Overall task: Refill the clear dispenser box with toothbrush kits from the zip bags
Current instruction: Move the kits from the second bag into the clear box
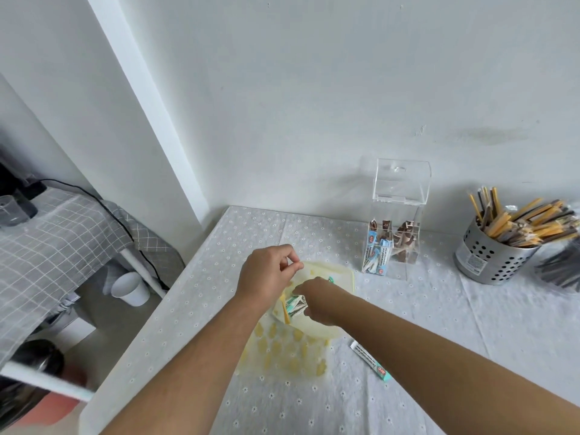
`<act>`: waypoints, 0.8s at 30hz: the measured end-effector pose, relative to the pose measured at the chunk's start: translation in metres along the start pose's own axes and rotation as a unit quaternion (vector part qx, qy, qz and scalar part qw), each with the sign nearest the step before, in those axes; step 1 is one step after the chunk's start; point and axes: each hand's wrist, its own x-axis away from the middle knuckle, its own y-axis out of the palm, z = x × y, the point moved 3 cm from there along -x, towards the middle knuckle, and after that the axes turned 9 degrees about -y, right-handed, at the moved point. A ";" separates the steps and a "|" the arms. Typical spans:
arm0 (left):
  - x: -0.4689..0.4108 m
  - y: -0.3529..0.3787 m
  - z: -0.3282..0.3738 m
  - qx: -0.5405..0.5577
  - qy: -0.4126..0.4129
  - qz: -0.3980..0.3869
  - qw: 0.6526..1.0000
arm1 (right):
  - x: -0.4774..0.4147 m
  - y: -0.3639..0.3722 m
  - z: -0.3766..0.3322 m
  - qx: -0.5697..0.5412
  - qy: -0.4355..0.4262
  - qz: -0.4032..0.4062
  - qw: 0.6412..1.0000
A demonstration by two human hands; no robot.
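A clear dispenser box (396,233) stands by the wall with its lid up and several kits inside its lower part. A yellow zip bag (323,328) lies on the table in front of me. My left hand (266,274) pinches the bag's upper edge. My right hand (317,301) reaches into the bag's mouth and grips a bundle of toothbrush kits (295,306) in teal and white packs. A second yellow-patterned zip bag (282,356) lies flat under and nearer than the first. One loose toothbrush kit (370,361) lies on the tablecloth to the right.
A perforated steel cup (492,255) full of yellow and brown sticks stands at the right by the wall. The table (439,315) has a white dotted cloth; its left edge drops to the floor, where a white cup (130,288) stands beside a checked-cloth bench (56,246).
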 end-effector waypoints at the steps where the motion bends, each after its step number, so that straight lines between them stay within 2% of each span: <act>1: -0.001 0.001 0.001 0.001 0.000 -0.006 1.000 | -0.007 0.005 0.004 0.000 0.007 -0.019 1.000; 5: -0.005 0.004 -0.001 0.004 -0.005 -0.018 1.000 | -0.028 0.027 0.018 0.032 0.010 -0.074 0.997; 11: -0.010 0.003 -0.012 0.024 -0.021 -0.019 0.999 | -0.043 0.031 0.017 0.091 -0.016 -0.060 0.994; 13: -0.009 0.003 -0.013 0.023 -0.021 -0.016 0.999 | -0.044 0.030 0.016 0.080 -0.024 -0.056 0.995; 20: -0.007 0.003 -0.017 0.031 -0.025 -0.016 0.999 | -0.040 0.021 0.022 -0.091 0.006 -0.009 0.996; 24: -0.006 0.004 -0.013 0.025 -0.020 -0.018 0.999 | -0.034 0.019 0.024 -0.258 0.052 0.009 0.965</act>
